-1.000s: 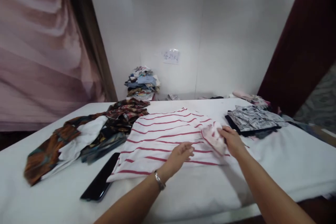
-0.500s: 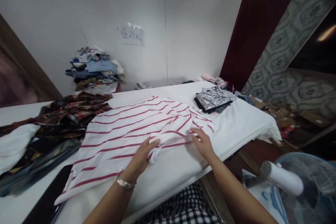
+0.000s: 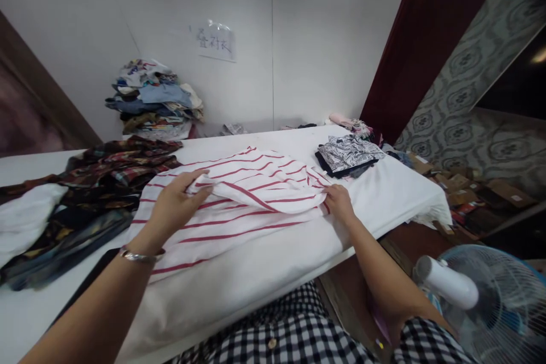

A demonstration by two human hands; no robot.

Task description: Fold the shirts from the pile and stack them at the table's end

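A white shirt with red stripes (image 3: 239, 222) lies spread over the white-covered table in front of me. My left hand (image 3: 179, 199), with a silver bracelet at the wrist, pinches a raised fold of the shirt on its left side. At the shirt's right end my right hand (image 3: 338, 202) grips the cloth between thumb and fingers. Between the two hands the near edge is lifted and stretched, sagging a little in the middle. The far part of the shirt lies flat and slightly wrinkled.
Dark plaid and patterned clothes (image 3: 115, 176) lie loose at the left beside a white cloth (image 3: 29, 213). A tall pile of clothes (image 3: 156, 99) stands by the wall. Folded garments (image 3: 350, 154) sit at the back right. A fan (image 3: 482, 296) stands right of the table.
My left hand has moved left and up the shirt, drawing a fold with it. My right hand has shifted slightly right and away and now grips the cloth. The near edge has lifted.
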